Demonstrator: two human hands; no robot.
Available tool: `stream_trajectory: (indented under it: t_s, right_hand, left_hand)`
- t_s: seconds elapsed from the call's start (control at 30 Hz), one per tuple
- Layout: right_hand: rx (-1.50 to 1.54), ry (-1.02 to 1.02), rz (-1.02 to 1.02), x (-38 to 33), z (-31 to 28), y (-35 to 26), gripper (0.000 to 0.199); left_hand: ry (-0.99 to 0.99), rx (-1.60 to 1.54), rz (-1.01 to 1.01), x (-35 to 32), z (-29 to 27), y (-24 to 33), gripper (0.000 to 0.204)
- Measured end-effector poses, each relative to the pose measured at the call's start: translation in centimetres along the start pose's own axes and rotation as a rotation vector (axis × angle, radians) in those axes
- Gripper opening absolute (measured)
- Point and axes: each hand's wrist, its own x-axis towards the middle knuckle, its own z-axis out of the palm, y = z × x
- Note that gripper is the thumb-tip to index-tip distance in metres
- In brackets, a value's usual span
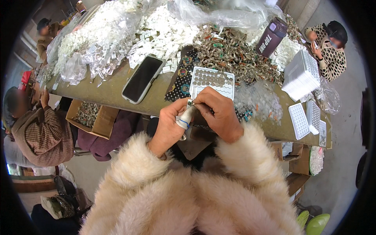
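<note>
Both hands meet just below the white grid tray [213, 81]. The left hand [170, 123], a bandaged finger raised, and the right hand [219, 113] pinch one small silvery piece [190, 102] between closed fingertips. The piece hangs over the desk [109, 92] edge, so a slip would likely drop it into the lap. The phone [141, 78], left of the tray, and the loose heap of metal pieces [231, 53] behind it could be nudged.
</note>
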Motion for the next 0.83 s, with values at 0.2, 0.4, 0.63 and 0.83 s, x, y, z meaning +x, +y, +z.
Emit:
stream_trajectory:
  t_s: [0.2,0.4,0.63,0.83]
  right_hand:
    - [0.112,-0.113,0.026,-0.1,-0.5,0.5,0.011]
    - [0.117,-0.073,0.021,-0.7,-0.4,-0.2,0.017]
    - [0.427,0.150,0.364,-1.3,-0.3,-0.5,0.011]
    - [0.148,-0.006,0.041,-1.4,-0.6,-0.4,0.013]
  left_hand:
    - [0.007,0.158,0.061,-0.2,-0.3,-0.8,0.024]
    - [0.096,0.268,0.195,0.4,-0.5,-0.8,0.014]
    - [0.054,0.024,-0.070,0.0,-0.5,0.3,0.015]
    - [0.050,0.082,0.065,0.1,-0.1,0.1,0.017]
